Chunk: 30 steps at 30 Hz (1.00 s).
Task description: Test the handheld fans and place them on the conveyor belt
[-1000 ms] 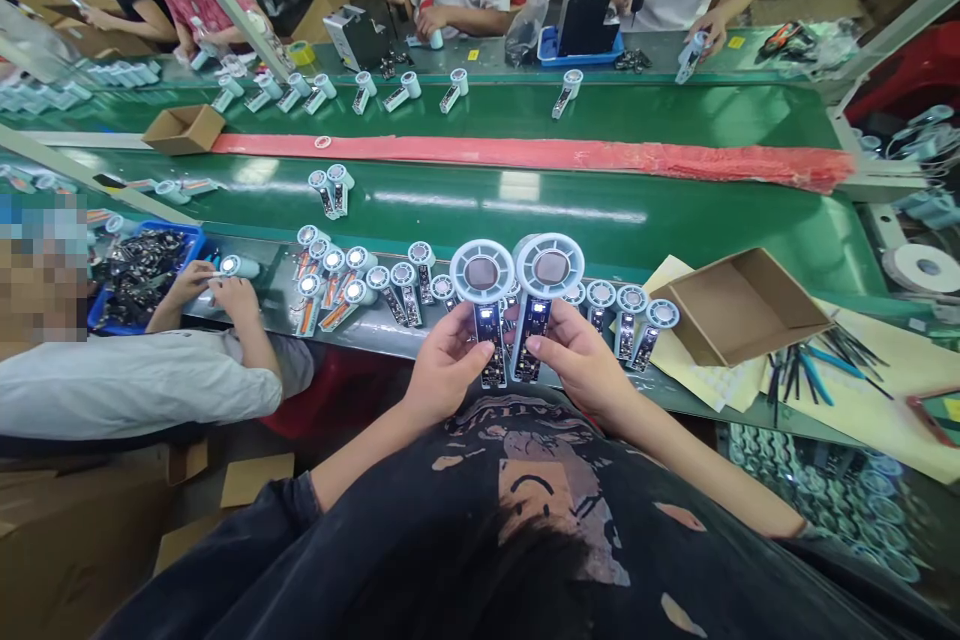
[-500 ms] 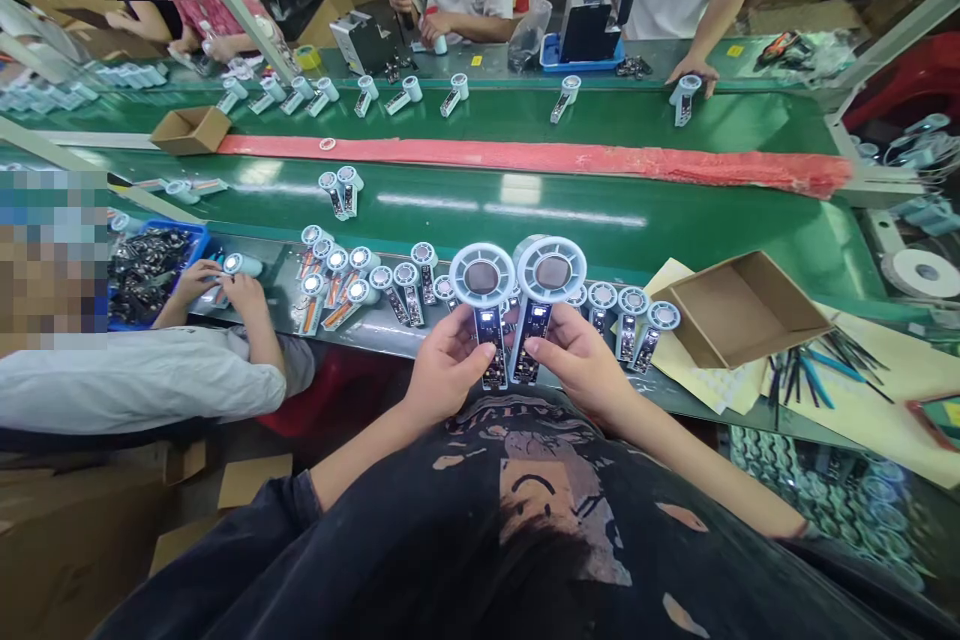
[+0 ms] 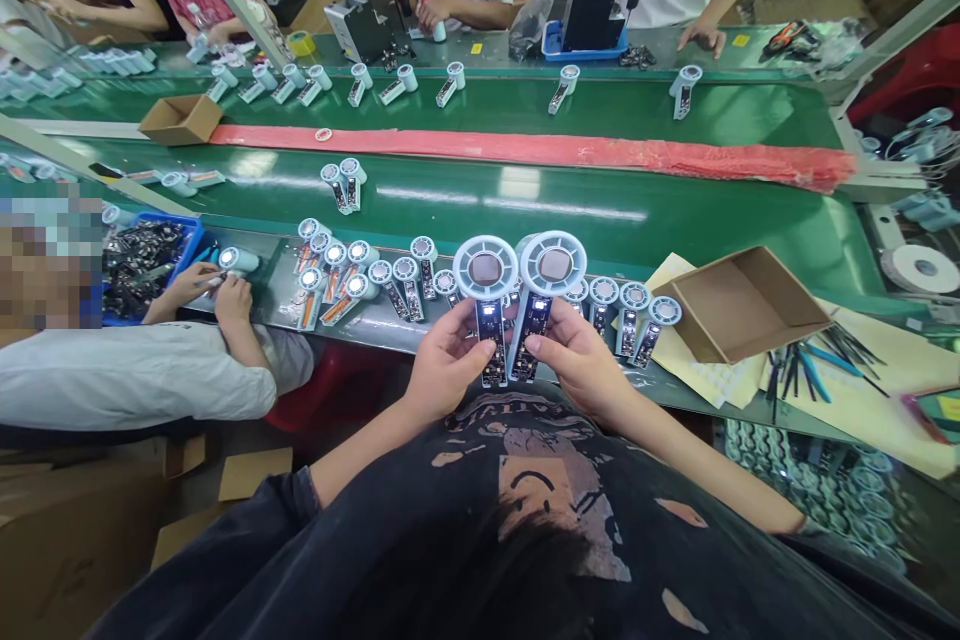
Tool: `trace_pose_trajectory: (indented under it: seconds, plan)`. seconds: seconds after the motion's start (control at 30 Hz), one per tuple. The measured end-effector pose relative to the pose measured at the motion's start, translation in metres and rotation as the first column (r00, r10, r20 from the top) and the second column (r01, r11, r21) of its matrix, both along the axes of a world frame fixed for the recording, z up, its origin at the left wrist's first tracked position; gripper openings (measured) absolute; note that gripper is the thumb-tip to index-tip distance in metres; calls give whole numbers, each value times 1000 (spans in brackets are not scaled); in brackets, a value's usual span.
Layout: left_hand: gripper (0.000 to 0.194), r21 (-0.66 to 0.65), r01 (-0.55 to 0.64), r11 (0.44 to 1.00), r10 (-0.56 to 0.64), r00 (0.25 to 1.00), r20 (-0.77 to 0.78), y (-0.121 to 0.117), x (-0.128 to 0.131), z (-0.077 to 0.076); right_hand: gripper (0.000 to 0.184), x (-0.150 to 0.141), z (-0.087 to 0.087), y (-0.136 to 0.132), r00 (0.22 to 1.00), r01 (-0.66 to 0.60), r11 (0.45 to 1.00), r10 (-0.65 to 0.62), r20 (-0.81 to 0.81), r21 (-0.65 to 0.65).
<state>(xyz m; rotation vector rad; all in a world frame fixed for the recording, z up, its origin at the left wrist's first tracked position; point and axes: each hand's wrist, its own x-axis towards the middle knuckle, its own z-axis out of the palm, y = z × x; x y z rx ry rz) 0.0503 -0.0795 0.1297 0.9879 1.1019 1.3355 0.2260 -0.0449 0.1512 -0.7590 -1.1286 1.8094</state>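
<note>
My left hand (image 3: 450,365) is closed around the handle of a light-blue handheld fan (image 3: 486,270), thumb on its exposed circuit board. A second handheld fan (image 3: 553,265) of the same kind is in my right hand (image 3: 581,360), gripped by the handle. Both are upright, side by side, round heads on top, and a small white light glows on each board. Behind them on the bench edge lie several more such fans; one fan (image 3: 660,315) is to the right of my right hand, others (image 3: 360,285) to the left.
Green conveyor belts (image 3: 420,175) run across, split by a red strip (image 3: 525,148). An open cardboard box (image 3: 742,305) stands at right beside black and blue sticks (image 3: 817,370). At left a co-worker's hands (image 3: 232,298) hold a fan near a blue bin (image 3: 196,232). Other people work across the belt.
My hands hold the two fans almost in the same place. Across the belt at right, a co-worker's hand has come away from a fan. The view has shifted slightly.
</note>
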Motion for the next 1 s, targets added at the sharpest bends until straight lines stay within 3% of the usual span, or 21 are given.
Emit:
trace_pose_trajectory:
  seconds: [0.23,0.6,0.7,0.8,0.87,0.93,1.0]
  plan:
    - [58,-7,-26,1000,26,1000,-2,-1,2,4,43,-1,-4,0,1000,-6,1000,6,-14,-5]
    - [67,-56,46,997,-47,999,-23,0,4,6,47,-4,-6,-1,998,25,999,-27,59,27]
    - [71,-69,39,997,-43,998,-54,8,10,6,43,-11,-17,5,988,67,995,-76,133,71]
    - [50,-239,-62,969,26,988,-152,14,7,-5,35,-5,-39,10,962,53,996,-69,265,68]
    - [35,-387,-141,911,20,954,-300,12,-5,-18,26,10,-57,8,873,18,999,-36,487,41]
    - [29,-472,-211,856,-27,893,-449,3,-23,-33,21,33,-77,-2,705,-2,1000,3,709,-2]
    - [25,-514,-251,820,-88,832,-547,-11,-44,-47,20,56,-95,-18,561,7,999,33,827,-45]
